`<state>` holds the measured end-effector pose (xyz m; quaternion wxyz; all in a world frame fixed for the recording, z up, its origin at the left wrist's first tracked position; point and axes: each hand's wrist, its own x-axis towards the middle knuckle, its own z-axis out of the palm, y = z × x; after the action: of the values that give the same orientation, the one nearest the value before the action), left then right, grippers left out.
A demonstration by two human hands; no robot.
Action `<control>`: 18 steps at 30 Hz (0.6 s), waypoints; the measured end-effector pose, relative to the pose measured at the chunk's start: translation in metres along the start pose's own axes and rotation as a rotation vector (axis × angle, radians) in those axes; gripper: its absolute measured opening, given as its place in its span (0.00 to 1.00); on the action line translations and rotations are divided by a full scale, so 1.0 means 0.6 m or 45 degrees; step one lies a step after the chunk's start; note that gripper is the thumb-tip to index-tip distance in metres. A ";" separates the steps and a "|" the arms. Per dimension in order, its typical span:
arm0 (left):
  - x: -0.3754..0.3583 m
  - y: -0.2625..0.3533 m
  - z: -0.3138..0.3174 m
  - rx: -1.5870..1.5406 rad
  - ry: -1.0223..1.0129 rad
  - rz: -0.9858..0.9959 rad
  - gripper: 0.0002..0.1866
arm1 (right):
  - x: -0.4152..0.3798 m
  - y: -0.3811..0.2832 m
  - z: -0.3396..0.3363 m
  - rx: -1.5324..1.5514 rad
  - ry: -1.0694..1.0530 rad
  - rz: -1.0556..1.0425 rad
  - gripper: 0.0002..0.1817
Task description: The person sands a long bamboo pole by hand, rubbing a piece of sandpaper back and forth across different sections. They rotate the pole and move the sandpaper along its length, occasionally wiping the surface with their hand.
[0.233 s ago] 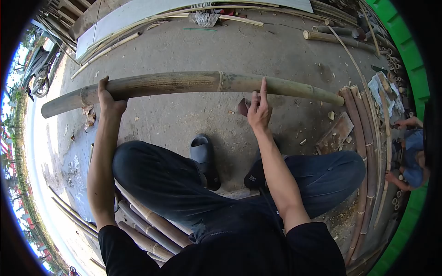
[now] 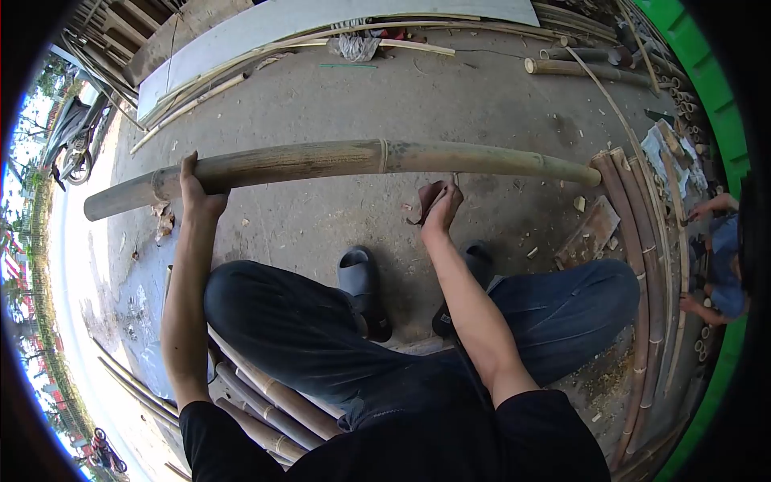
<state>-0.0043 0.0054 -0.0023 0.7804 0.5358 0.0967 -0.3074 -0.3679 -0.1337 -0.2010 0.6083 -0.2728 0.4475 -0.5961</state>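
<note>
A long, slightly curved bamboo pole [image 2: 321, 159] runs across the view in front of my knees. My left hand [image 2: 197, 191] grips it near its left part, thumb and fingers around the underside and near face. The pole's thin right end lies at the tips of darker bamboo poles [image 2: 634, 233]. Just below the pole, right of its middle, my right hand [image 2: 445, 210] is closed on a dark reddish-brown sheet [image 2: 430, 198], folded and bent. That hand appears apart from the pole.
More bamboo poles [image 2: 281, 402] lie by my left leg. Short bamboo lengths [image 2: 590, 72] lie at the back right. A co-worker [image 2: 725, 261] in blue sits at the far right, hands on a strip. A pale board [image 2: 321, 20] spans the back.
My right hand has drawn back from the pole, its extended finger now folded in, and the reddish-brown sheet shows more. The pole and my left hand appear slightly lower and further right.
</note>
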 end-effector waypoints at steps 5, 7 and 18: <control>0.040 -0.013 -0.028 0.044 -0.079 0.025 0.26 | 0.125 -0.096 -0.016 0.528 -0.332 0.570 0.25; 0.035 -0.007 -0.022 0.116 -0.215 0.162 0.29 | 0.143 -0.116 0.007 0.445 -0.288 0.570 0.25; -0.053 0.026 0.010 0.395 -0.100 -0.343 0.51 | 0.145 -0.594 0.292 -0.081 -0.572 -0.513 0.36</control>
<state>-0.0215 0.0155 0.0273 0.6436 0.6193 0.0885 -0.4409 -0.3967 -0.3034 0.1675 0.5527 -0.5001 0.2568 -0.6152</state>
